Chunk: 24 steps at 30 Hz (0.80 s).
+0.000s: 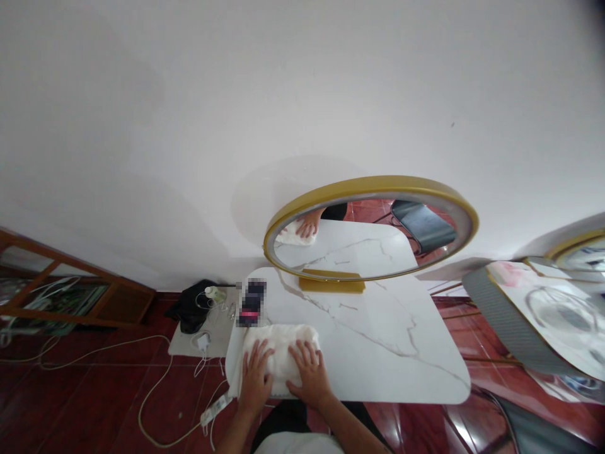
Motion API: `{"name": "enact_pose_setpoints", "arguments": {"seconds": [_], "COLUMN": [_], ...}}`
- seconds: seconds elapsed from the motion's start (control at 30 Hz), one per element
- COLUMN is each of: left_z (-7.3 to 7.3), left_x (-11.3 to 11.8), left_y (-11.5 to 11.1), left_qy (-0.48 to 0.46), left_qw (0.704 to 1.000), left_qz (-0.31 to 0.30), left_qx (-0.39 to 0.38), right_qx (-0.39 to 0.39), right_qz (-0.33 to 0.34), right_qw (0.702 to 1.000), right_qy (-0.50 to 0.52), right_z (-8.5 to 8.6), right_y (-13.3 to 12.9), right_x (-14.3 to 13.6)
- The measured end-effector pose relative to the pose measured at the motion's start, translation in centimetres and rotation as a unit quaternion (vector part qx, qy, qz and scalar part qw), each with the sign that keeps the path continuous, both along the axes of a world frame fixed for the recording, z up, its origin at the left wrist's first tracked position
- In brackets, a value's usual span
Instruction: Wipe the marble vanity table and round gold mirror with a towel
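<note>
Left of the gold mirror (371, 183), a dark thing (251, 302), too blurry for naming, is lying on the white table (411, 372). My left hand (256, 379) is resting nearer me than the mirror, fingers spread, not squeezing. It is touching the left part of a puffy white bundle (283, 338), which is lying on the table, in front of the mirror and to its left. I am guessing it is feeling light, soft and squishy, not slippery or easy to break. For a good hold, I am choosing both side ends, with fingers going under, because one end alone is leaving the rest sagging. My right hand (311, 377) is lying open on the right part, closer to the mirror
</note>
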<state>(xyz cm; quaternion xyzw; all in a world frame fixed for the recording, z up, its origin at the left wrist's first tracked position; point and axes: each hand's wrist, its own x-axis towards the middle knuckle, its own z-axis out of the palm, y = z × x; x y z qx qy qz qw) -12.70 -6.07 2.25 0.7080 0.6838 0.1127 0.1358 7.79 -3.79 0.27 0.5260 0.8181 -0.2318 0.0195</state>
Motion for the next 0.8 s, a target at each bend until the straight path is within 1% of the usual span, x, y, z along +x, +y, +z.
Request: {"name": "enact_pose_setpoints", "arguments": {"seconds": [0.17, 0.23, 0.3, 0.43, 0.63, 0.73, 0.8], "left_z": [0.7, 0.8, 0.7, 0.2, -0.4, -0.4, -0.2], "left_x": [0.6, 1.4, 2.7, 6.5, 14.2, 17.6, 19.3], "left_y": [0.2, 0.2, 0.3, 0.5, 1.4, 1.9, 2.1], "left_qy": [0.011, 0.018, 0.026, 0.044, 0.064, 0.066, 0.054], "left_qw": [1.000, 1.000, 0.999, 0.996, 0.992, 0.991, 0.993], "left_qz": [0.010, 0.023, 0.041, 0.080, 0.102, 0.099, 0.076], "left_qx": [-0.006, -0.010, -0.011, -0.021, -0.042, -0.056, -0.070], "right_qx": [-0.035, -0.048, -0.058, -0.065, -0.059, -0.047, -0.035], "right_qz": [0.019, 0.035, 0.050, 0.053, 0.037, 0.032, 0.028], "right_qw": [0.999, 0.997, 0.996, 0.995, 0.996, 0.997, 0.998], "right_qy": [0.030, 0.044, 0.051, 0.061, 0.060, 0.056, 0.047], "right_z": [0.4, 0.7, 0.9, 1.0, 0.4, 0.6, 0.9], "right_y": [0.5, 0.9, 1.2, 1.7, 2.3, 2.5, 2.7], "right_x": [1.2, 2.0, 3.1, 6.2, 12.8, 16.2, 18.4]}}
